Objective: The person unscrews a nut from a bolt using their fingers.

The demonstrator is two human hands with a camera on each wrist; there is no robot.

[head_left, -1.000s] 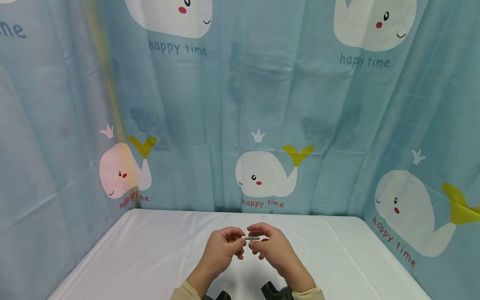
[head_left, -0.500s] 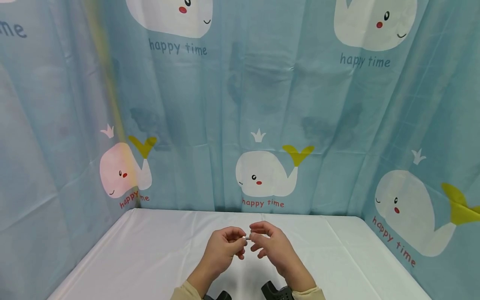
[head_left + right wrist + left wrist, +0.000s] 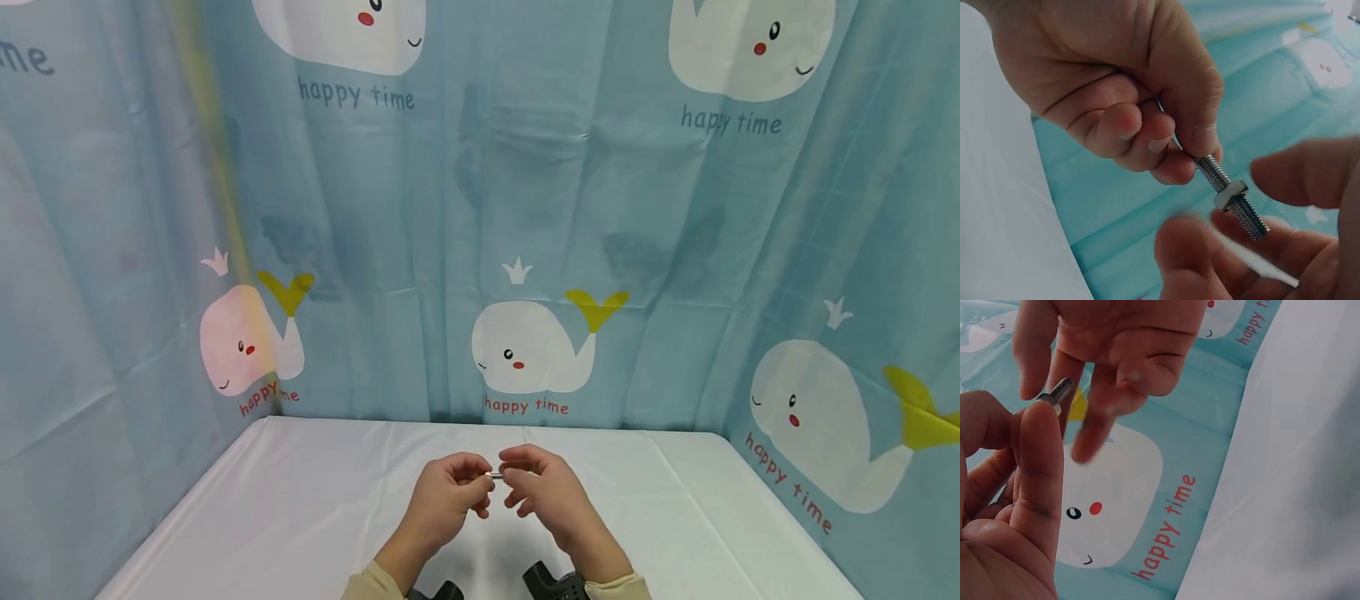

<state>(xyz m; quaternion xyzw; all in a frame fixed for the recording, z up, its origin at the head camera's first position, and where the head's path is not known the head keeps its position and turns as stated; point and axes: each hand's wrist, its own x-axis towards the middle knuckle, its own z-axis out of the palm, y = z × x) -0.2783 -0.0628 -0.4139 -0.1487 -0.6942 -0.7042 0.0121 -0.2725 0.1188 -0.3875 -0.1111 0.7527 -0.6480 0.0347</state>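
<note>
Left hand (image 3: 444,502) pinches a threaded metal rod (image 3: 1212,171); right hand (image 3: 553,498) loose around its free end.
The rod is held up between the two hands above the white tabletop (image 3: 285,508), a hex nut (image 3: 1231,195) partway along its thread. The right thumb stands just beside the nut, apart from it; whether another right finger touches the rod, I cannot tell. A blue whale-print curtain (image 3: 525,183) hangs behind.

red "happy time" lettering (image 3: 507,406) on blue curtain (image 3: 540,200), grey "happy time" (image 3: 330,90) higher up, clipped "me" (image 3: 26,60), perhaps "time"
</note>
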